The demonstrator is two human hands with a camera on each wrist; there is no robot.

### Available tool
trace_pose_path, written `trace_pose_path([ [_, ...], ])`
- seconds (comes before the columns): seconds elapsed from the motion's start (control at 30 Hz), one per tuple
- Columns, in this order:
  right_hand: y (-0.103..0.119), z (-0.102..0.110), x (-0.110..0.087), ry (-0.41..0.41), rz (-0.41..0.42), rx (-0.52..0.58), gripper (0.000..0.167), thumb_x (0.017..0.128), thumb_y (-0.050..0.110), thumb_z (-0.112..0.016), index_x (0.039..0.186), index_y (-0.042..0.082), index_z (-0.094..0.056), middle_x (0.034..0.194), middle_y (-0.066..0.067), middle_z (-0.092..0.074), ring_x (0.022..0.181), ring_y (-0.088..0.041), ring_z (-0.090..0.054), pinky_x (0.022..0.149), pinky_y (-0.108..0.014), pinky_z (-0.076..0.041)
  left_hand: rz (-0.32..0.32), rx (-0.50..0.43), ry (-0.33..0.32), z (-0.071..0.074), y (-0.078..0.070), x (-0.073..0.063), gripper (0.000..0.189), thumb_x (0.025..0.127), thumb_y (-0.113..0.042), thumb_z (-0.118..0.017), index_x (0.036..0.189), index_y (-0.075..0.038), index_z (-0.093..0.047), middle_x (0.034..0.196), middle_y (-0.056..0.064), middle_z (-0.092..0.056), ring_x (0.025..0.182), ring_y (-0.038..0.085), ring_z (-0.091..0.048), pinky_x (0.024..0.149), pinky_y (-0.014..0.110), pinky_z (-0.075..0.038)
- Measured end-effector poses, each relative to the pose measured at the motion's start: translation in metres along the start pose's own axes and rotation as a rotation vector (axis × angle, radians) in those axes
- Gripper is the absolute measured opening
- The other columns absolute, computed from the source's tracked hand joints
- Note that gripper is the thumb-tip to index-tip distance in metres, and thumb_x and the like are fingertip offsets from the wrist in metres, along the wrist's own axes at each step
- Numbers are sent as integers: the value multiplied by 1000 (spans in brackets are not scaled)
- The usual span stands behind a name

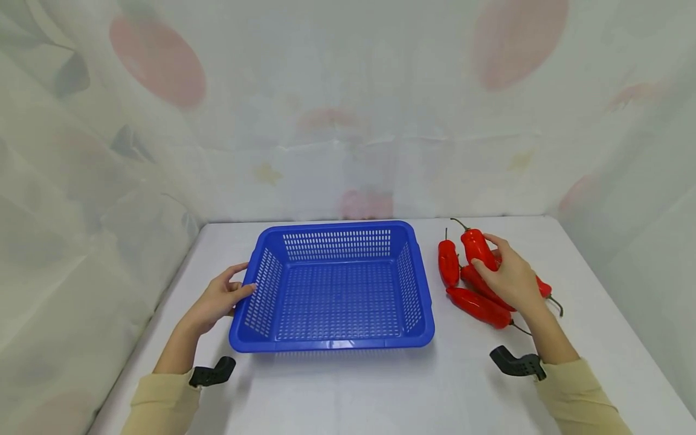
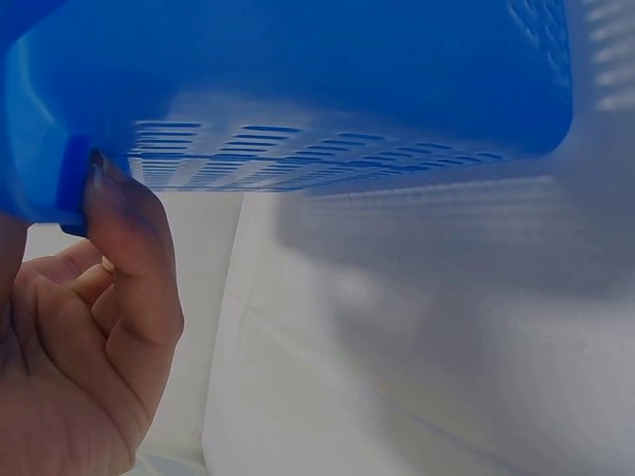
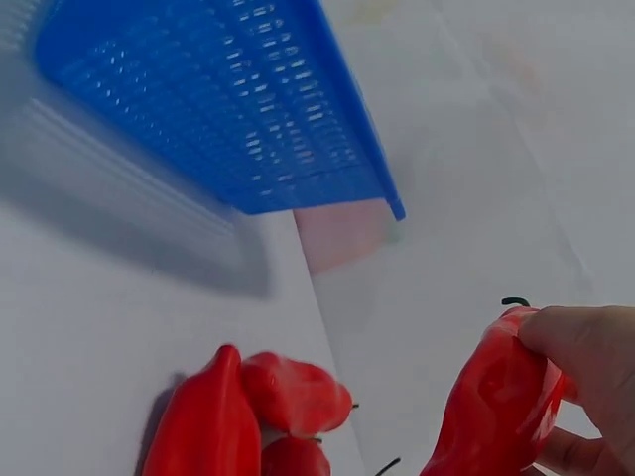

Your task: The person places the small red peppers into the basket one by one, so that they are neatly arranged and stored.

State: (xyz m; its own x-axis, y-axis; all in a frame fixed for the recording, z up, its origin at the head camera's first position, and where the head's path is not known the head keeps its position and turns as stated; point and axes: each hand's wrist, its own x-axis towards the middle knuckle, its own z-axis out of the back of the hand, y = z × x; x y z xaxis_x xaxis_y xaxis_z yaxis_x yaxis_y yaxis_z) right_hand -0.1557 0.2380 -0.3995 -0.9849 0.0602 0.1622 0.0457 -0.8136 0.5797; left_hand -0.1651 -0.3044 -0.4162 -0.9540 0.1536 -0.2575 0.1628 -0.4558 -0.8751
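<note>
A blue perforated plastic basket with nothing inside sits at the middle of the view. My left hand pinches its left rim, thumb over the edge and fingers beneath, as the left wrist view shows close up. My right hand grips a red chili pepper between thumb and fingers, its green stem pointing up and away. In the right wrist view this held chili pepper is clear of the others. Several more red chili peppers lie on the table below and beside that hand, partly covered by it.
The white table ends at a patterned cloth wall behind, with cloth at both sides. A shadow falls on the table under the basket. Each wrist carries a black camera mount.
</note>
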Motion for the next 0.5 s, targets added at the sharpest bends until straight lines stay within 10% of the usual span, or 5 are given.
trace_pose_path([
  [0.5, 40, -7, 13, 92, -21, 53, 72, 87, 27, -61, 145, 10, -22, 125, -27, -47, 102, -40, -53, 76, -54, -52, 9, 9, 0, 1, -2, -1, 74, 90, -29, -59, 147, -12, -15, 89, 18, -60, 73, 25, -67, 64, 42, -57],
])
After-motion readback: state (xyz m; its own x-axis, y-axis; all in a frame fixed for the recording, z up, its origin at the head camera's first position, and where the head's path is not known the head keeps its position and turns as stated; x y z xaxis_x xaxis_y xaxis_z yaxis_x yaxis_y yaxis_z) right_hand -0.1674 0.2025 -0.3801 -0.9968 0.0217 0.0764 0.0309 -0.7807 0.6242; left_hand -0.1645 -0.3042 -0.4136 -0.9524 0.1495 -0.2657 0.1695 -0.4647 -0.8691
